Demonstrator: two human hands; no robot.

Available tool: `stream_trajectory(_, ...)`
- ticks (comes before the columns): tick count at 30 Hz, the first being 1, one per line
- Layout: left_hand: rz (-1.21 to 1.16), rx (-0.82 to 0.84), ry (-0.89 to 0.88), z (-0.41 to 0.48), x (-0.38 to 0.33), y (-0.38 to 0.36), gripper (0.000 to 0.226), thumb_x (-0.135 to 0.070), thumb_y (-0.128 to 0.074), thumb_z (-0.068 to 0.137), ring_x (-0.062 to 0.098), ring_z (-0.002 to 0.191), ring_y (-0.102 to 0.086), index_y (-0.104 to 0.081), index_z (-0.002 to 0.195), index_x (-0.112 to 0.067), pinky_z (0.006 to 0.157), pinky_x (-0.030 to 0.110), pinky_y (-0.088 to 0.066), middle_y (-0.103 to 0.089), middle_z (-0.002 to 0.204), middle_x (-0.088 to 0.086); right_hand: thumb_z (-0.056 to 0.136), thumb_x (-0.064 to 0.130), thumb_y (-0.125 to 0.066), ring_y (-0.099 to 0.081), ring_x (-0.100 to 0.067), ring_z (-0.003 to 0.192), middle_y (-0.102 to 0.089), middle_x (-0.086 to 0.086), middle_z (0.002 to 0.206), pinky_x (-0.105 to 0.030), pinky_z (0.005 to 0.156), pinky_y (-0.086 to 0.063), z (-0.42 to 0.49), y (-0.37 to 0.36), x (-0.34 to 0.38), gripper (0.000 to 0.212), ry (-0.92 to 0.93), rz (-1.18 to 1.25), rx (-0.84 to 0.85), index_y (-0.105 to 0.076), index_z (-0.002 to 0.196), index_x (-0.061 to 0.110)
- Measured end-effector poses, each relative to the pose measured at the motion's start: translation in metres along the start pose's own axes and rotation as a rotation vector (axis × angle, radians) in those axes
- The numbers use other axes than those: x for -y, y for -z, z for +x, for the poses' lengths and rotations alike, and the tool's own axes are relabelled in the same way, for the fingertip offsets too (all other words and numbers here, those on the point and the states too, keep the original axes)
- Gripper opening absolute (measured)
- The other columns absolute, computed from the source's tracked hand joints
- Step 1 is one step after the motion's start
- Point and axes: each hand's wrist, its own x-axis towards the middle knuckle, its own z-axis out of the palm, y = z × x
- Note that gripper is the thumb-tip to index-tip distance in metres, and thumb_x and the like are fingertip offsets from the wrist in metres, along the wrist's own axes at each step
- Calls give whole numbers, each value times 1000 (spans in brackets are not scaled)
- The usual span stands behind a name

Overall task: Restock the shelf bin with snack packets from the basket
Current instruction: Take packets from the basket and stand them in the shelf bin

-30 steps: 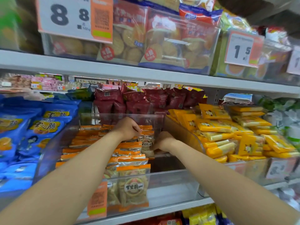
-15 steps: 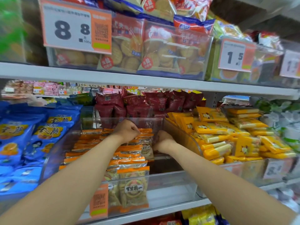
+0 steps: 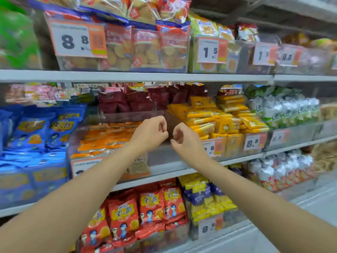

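Recorded left hand (image 3: pixel 149 133) and right hand (image 3: pixel 184 141) at frame centre, raised side by side, close but apart. Noted both with fingers curled toward the palm and gripping nothing visible; right thumb and forefinger tips nearly meeting. Found both hands in front of the clear shelf bin (image 3: pixel 165 156), on the middle shelf (image 3: pixel 164 177). Logged orange-topped snack packets (image 3: pixel 109 136) filling the bin's 9 o'clock half in stacked rows; 3 o'clock half bare behind the hands. Spotted one packet upright at the bin front, partly hidden by the left forearm. Neighbours: yellow packets (image 3: pixel 224 117) at 3 o'clock, blue packets (image 3: pixel 36 128) at 9 o'clock, dark red packets (image 3: pixel 127 99) at 12 o'clock behind the bin, red packets (image 3: pixel 145 207) at 6 o'clock one shelf down.
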Motion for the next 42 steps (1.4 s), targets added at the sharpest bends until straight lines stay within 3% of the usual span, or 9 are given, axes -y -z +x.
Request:
stream_trajectory(10, 62, 203, -226, -90, -75, -134, 14, -21, -62, 73, 26, 69, -59, -49, 72, -27, 61, 39, -49, -51, 60, -8, 81, 8, -68, -58, -23, 68, -59, -4, 72, -36, 65, -43, -162, 60, -90, 16, -324, -28, 30, -53, 83, 10)
stream_trajectory(14, -51, 403, -136, -127, -92, -210, 13, -18, -66, 74, 16, 64, -52, -55, 72, -24, 60, 33, -44, -50, 58, -12, 76, 2, -69, -49, -9, 60, -54, 5, 72, -30, 63, -40, -234, 68, -137, 26, -488, 29, 36, -50, 79, 20)
stream_trajectory(20, -256, 688, 43, -192, -100, -326, 7, -13, -70, 76, 10, 58, -55, -65, 76, -18, 60, 29, -44, -58, 63, -8, 78, 2, -67, -52, -19, 68, -59, 0, 87, -30, 69, -42, -351, 71, -210, 19, -723, -34, 149, -61, 95, 7)
stream_trajectory(23, -348, 910, 175, -227, -92, -373, 6, -10, -69, 83, 15, 58, -59, -65, 82, -16, 65, 37, -52, -64, 67, 5, 78, 5, -71, -54, -19, 72, -61, -2, 88, -34, 75, -45, -404, 70, -243, 23, -886, -69, 240, -62, 99, 6)
stream_trajectory(25, -378, 1005, 272, -248, -86, -394, 7, -9, -66, 86, 16, 62, -61, -67, 93, -11, 64, 31, -52, -66, 76, 11, 78, 6, -71, -61, -24, 83, -63, -5, 90, -35, 78, -47, -439, 65, -267, 20, -978, -106, 286, -62, 96, 9)
stream_trajectory(28, -447, 1010, 460, -274, -76, -417, 11, -4, -61, 89, 13, 62, -58, -65, 100, -7, 54, 17, -46, -63, 82, 12, 80, 12, -71, -60, -26, 88, -61, -7, 93, -36, 79, -51, -486, 57, -297, 21, -1073, -145, 376, -60, 99, 14)
stream_trajectory(35, -540, 886, 877, -318, -25, -454, 16, -2, -63, 87, 19, 65, -57, -67, 102, -5, 61, 28, -46, -63, 74, 10, 84, 23, -75, -53, -28, 113, -49, -14, 132, -33, 82, -47, -551, 35, -358, 56, -1291, -302, 608, -48, 131, 13)
stream_trajectory(38, -589, 854, 954, -320, -15, -464, 18, -3, -62, 88, 15, 65, -57, -66, 105, -6, 55, 21, -45, -63, 76, 8, 84, 25, -74, -28, -35, 140, -22, -15, 155, -44, 109, -38, -549, 25, -394, 78, -1277, -443, 699, -30, 147, 13)
stream_trajectory(42, -642, 818, 1005, -316, -13, -469, 16, -2, -59, 90, 10, 64, -57, -65, 104, -7, 45, 10, -43, -63, 81, 5, 84, 30, -73, 6, -34, 149, 9, -9, 163, -58, 117, -19, -525, 14, -433, 100, -1158, -627, 731, -2, 155, 25)
